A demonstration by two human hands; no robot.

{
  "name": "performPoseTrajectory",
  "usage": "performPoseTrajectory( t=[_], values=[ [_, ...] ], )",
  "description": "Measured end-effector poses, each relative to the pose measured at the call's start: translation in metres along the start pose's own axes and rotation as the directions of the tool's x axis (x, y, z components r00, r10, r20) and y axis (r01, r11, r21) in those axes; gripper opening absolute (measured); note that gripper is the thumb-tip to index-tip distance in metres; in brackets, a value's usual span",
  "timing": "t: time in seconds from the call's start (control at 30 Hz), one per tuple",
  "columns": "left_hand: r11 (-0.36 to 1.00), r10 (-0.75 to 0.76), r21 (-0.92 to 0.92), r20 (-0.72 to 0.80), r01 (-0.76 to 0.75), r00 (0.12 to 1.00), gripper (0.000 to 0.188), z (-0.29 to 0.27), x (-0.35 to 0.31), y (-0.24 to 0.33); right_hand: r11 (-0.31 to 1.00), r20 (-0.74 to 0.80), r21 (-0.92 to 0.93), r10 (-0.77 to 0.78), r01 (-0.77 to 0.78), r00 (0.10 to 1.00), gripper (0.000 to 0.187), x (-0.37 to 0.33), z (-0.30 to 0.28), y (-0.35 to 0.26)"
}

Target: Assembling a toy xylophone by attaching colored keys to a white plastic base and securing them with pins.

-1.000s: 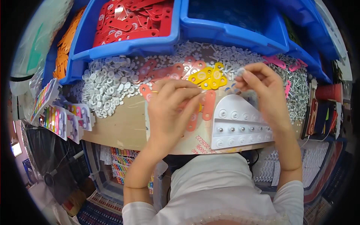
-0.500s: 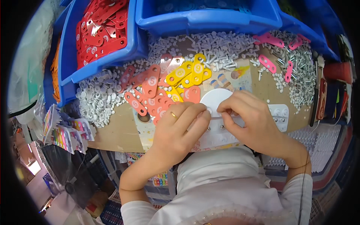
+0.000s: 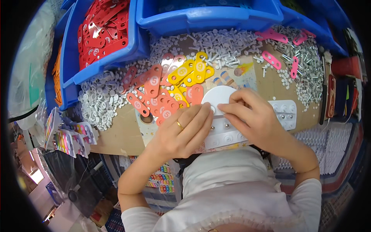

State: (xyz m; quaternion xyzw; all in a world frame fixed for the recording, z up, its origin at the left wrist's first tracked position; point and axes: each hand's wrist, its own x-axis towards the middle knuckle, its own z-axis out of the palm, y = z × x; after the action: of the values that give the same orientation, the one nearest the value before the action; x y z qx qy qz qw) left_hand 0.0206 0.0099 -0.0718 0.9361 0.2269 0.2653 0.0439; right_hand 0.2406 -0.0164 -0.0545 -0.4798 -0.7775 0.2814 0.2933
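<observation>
A white board (image 3: 218, 95) with a rounded upper end and rows of round sockets and metal domes lies on the counter (image 3: 121, 135), close in front of the person, partly hidden by both hands. The left hand (image 3: 182, 133), wearing a gold ring (image 3: 180, 125), has its fingertips on the board's left side, fingers together and bent; whether it grips the edge cannot be told. The right hand (image 3: 255, 118) is bent over the board's middle, thumb and forefinger nearly meeting at its surface; whether a small part sits between them cannot be seen. Left of the board lie coral strips (image 3: 154, 82), and beyond its upper left a few yellow strips (image 3: 199, 67). Behind it spreads a heap of white pegs (image 3: 218, 44); farther left of it is a pile of white rings (image 3: 98, 102). Pink strips (image 3: 271, 60) and silver pins (image 3: 310, 83) lie to its upper right. Well beyond its upper left, a blue bin (image 3: 141, 42) holds red strips (image 3: 104, 33).
</observation>
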Motion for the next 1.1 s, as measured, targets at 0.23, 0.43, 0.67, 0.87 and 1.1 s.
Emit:
performPoseTrajectory(
  t=[0.23, 0.43, 0.67, 0.87, 1.1],
  values=[
    [0.999, 0.040, -0.011, 0.019, -0.039, 0.999, 0.029, 0.001, -0.004, -0.003, 0.996, 0.025, 0.076, -0.041, 0.039, 0.999, 0.021, -0.006, -0.005, 0.006],
    [0.998, -0.003, 0.059, -0.016, 0.004, 1.000, 0.022, 0.006, -0.005, 0.006, 1.000, -0.089, -0.017, 0.017, -0.019, 0.996, 0.019, -0.004, 0.002, -0.005],
    [0.998, 0.008, 0.055, -0.061, -0.005, 0.998, 0.018, 0.005, -0.013, 0.005, 0.932, -0.038, -0.260, -0.272, 0.253, 0.962, 0.030, 0.004, 0.011, 0.008],
    [0.996, -0.085, -0.049, -0.134, 0.079, 0.987, 0.020, 0.012, -0.021, 0.010, 0.874, 0.051, -0.321, -0.368, 0.364, 0.928, 0.036, 0.000, 0.010, 0.007],
    [0.765, -0.553, -0.410, -0.023, 0.497, 0.833, 0.027, 0.010, 0.004, 0.023, 0.994, -0.023, -0.090, -0.071, 0.069, 0.997, 0.025, 0.002, 0.003, -0.003]
  ],
)
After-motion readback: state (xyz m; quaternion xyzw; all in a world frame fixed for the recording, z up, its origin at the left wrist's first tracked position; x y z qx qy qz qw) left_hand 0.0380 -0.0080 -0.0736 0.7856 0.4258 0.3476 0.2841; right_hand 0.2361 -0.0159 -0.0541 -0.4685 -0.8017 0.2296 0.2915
